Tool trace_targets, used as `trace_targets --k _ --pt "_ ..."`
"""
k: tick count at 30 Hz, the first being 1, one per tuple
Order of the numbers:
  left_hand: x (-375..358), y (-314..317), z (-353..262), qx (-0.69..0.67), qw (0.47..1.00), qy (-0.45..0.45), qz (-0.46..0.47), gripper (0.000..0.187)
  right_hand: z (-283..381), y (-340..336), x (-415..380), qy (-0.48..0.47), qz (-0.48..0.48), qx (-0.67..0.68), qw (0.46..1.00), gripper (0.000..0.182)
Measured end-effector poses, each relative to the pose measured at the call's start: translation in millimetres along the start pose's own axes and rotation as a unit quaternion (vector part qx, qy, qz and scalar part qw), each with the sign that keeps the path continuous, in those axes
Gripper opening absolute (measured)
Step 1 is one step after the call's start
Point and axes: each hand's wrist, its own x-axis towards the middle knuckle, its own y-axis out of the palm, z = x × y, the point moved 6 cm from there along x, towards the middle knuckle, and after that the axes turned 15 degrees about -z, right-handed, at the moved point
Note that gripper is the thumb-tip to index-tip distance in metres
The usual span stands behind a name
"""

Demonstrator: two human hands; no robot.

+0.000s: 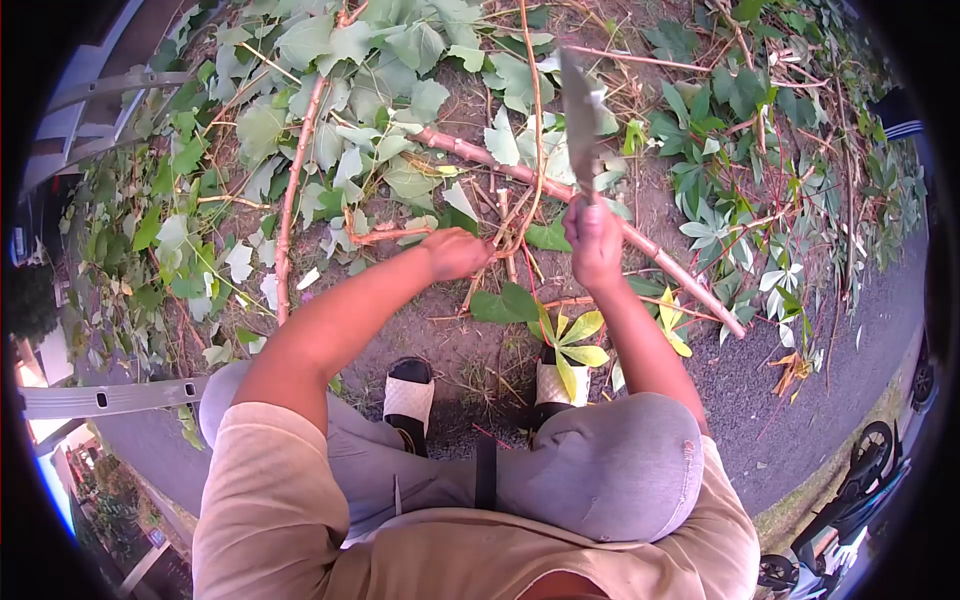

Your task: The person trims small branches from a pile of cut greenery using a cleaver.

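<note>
My right hand is wrapped round the handle of a machete, its broad blade pointing up and away from me. To the left, my left hand is closed on a thin brown vine where it loops among several cut stems. The fingers' far side is hidden. A thick pinkish branch runs diagonally behind both hands and down to the right. Below the hands lie a heart-shaped green leaf and a yellow-green fingered leaf.
Cut leafy branches cover the soil ahead, with a long upright branch at left. My sandalled feet are close below the hands. A metal rail stands at left; a bicycle lies at lower right beyond the asphalt.
</note>
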Motion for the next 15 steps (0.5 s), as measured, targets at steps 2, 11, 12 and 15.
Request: trace_targets --k 2,11,12,15 --pt "-1 19 6 0.022 0.999 0.012 0.022 0.042 -80 0 -24 0.088 0.002 -0.128 0.988 0.065" --pt "3 12 6 0.037 0.999 -0.006 0.009 0.04 84 -16 40 0.081 -0.04 0.135 0.987 0.054" --pt "3 13 8 0.032 0.999 -0.012 0.013 0.04 78 -18 39 0.01 -0.043 0.112 0.993 0.058" --pt "2 7 6 0.035 0.999 -0.006 -0.002 0.04 -42 2 2 0.036 0.018 -0.084 0.996 0.061"
